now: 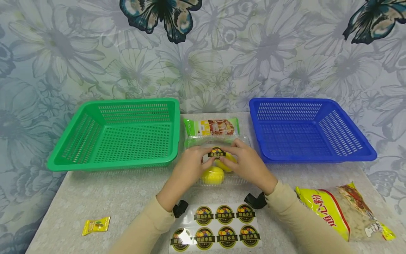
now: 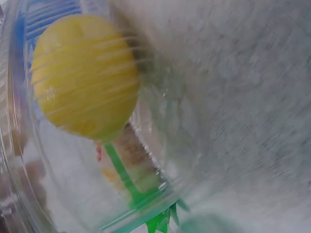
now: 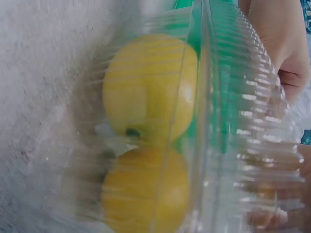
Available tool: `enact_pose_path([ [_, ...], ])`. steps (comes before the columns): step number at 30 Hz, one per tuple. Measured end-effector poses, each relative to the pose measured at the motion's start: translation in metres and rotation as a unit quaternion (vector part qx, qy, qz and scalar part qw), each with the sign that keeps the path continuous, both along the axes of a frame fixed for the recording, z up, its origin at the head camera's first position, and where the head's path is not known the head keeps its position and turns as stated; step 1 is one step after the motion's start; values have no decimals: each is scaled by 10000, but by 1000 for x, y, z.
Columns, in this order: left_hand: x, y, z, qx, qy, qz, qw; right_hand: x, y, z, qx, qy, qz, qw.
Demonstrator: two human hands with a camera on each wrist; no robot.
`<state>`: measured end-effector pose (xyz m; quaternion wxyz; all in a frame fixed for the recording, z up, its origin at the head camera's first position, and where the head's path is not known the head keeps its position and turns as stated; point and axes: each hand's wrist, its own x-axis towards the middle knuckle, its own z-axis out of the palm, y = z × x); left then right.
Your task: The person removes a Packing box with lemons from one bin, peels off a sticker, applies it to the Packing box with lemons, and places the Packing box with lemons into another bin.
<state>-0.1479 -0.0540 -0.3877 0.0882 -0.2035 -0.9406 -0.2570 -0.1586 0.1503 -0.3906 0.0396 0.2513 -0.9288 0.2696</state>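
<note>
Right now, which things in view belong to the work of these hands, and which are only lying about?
In the work, it seems:
clear container
yellow fruits inside it
round label between the fingers
label sheet

Apparently only lying about:
green basket
blue basket
small yellow packet
pasta bag
green-edged food packet

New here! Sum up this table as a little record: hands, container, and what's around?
Left hand: fingertips at a round sticker's left side
Right hand: fingertips at its right side
Container: clear plastic, two yellow fruits inside
Baskets: green basket left, blue basket right
Behind container: green-edged packet
Front: sticker sheet, seven stickers
Left front: small yellow packet
Right front: larger bag
</note>
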Motion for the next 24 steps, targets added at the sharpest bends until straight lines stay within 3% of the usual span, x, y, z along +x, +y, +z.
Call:
enact_pose_path([
  [8,5,0,-7,-20,655,116,9978,2,-1,-2,-164,273,-29,9995],
  [16,6,-1,-9,-49,656,158,9977,4,-1,-4,-286,373,-169,9987],
  [24,7,-3,-8,68,739,85,9972,6,0,-5,-294,655,-39,9974],
])
